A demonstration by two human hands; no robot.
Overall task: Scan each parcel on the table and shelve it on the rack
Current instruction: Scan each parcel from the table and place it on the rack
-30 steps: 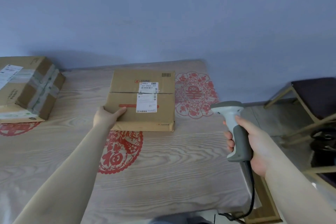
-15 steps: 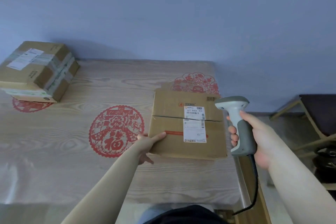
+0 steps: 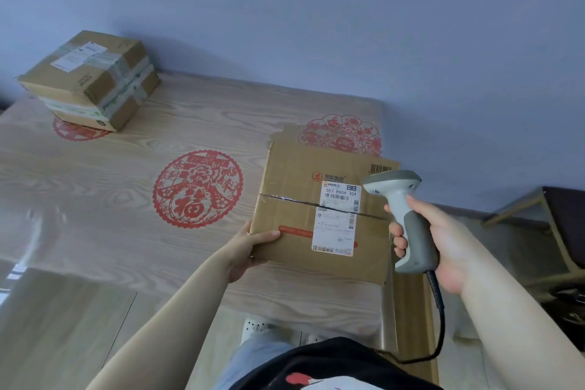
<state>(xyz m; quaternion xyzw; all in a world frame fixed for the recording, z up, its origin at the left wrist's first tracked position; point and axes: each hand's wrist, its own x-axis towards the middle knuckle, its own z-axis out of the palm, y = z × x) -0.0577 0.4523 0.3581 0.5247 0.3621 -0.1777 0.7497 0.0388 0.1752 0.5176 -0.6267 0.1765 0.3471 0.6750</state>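
A flat brown cardboard parcel (image 3: 297,215) with a white shipping label (image 3: 337,218) is tilted up at the table's near right corner. My left hand (image 3: 250,247) grips its lower left edge, thumb on top. My right hand (image 3: 433,241) holds a grey and white handheld barcode scanner (image 3: 402,212) by its handle, right beside the parcel's right edge, head turned toward the label. A second, thicker taped parcel (image 3: 91,79) rests on the far left of the table.
The wood-grain table (image 3: 126,215) carries red paper-cut decorations (image 3: 198,188) under a clear cover. The scanner's black cable (image 3: 440,310) hangs past the right table edge. A wooden chair (image 3: 557,225) stands at the right. A blue wall lies behind.
My left hand has pulled the flat parcel from the table's middle toward the near right corner and tilted it up. The scanner in my right hand has come close to its label.
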